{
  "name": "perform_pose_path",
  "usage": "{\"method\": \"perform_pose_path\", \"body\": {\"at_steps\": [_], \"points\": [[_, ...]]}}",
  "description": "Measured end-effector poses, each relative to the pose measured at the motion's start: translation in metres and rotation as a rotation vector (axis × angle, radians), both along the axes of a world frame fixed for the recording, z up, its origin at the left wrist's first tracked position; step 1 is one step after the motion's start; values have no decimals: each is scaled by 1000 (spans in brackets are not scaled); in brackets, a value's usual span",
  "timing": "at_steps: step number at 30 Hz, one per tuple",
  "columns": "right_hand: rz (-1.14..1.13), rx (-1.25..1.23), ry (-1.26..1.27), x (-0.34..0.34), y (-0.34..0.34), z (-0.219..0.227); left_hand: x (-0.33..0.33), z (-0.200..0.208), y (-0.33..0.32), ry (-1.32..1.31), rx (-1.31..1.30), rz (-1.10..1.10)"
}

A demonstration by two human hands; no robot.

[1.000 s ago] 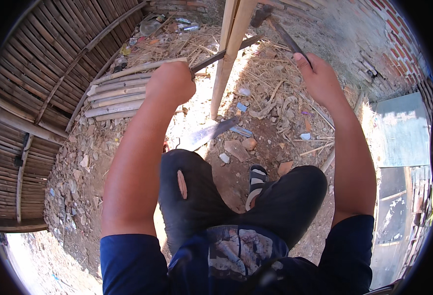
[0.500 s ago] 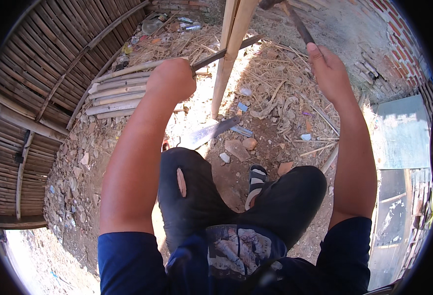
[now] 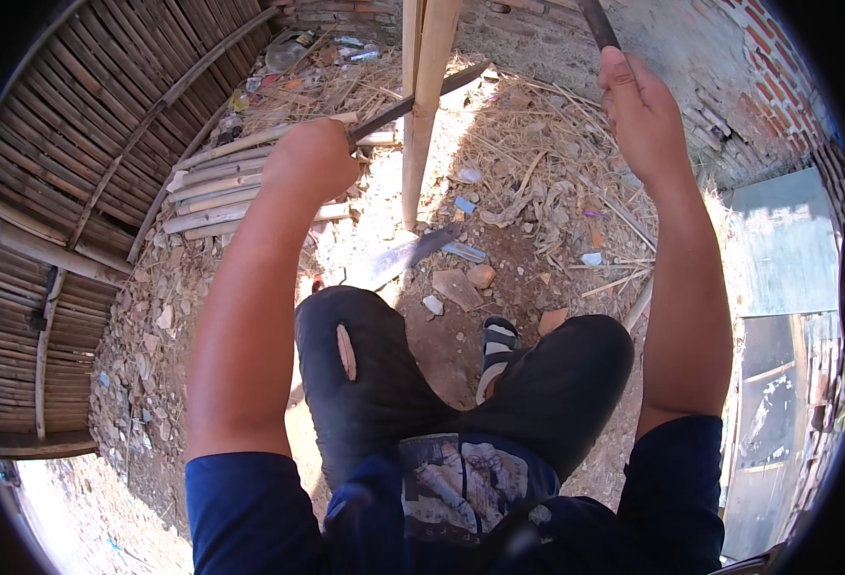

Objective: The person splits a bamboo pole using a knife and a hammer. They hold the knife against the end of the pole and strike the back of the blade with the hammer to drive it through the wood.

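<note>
My left hand (image 3: 312, 161) is closed round the grip of a machete. The dark blade of the machete (image 3: 465, 79) runs across an upright bamboo pole (image 3: 434, 57) and sits in its split; a strip of the pole hides part of the blade. On the right, my right hand (image 3: 645, 115) is wrapped round the dark handle of a hammer (image 3: 598, 24), raised beside the pole. The hammer's head lies beyond the upper edge of the picture. The lower end of the pole stands on the ground by a hand saw (image 3: 393, 261).
Several cut bamboo poles (image 3: 213, 198) lie left of the upright pole. Straw, stones and broken brick (image 3: 458, 288) cover the dirt. A bamboo slat wall (image 3: 106, 125) rises at the left; a brick wall (image 3: 767, 86) and a pale blue board (image 3: 785, 244) stand right.
The hammer has gone up, its head leaving the picture, and my right hand has risen slightly. The machete and the pole appear a little further left, still together, as the view shifted.
</note>
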State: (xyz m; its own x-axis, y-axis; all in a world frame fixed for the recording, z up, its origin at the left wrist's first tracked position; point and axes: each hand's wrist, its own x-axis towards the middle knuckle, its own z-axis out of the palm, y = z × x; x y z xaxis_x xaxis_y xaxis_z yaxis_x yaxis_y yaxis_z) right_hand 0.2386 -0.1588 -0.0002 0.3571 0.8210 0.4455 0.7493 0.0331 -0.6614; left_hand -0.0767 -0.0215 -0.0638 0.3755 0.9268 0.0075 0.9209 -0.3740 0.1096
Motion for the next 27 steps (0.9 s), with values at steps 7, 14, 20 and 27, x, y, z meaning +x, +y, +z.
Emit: {"method": "perform_pose_path", "body": {"at_steps": [7, 14, 20, 27], "points": [[-44, -379, -181, -12, 14, -76, 6, 12, -7, -4, -28, 1], [-35, -20, 214, 7, -4, -2, 5, 14, -8, 4, -20, 22], [-67, -347, -110, -14, 7, -72, 10, 21, -11, 21, -49, 68], [-6, -46, 326, -8, -4, -16, 2, 19, -14, -3, -42, 72]]}}
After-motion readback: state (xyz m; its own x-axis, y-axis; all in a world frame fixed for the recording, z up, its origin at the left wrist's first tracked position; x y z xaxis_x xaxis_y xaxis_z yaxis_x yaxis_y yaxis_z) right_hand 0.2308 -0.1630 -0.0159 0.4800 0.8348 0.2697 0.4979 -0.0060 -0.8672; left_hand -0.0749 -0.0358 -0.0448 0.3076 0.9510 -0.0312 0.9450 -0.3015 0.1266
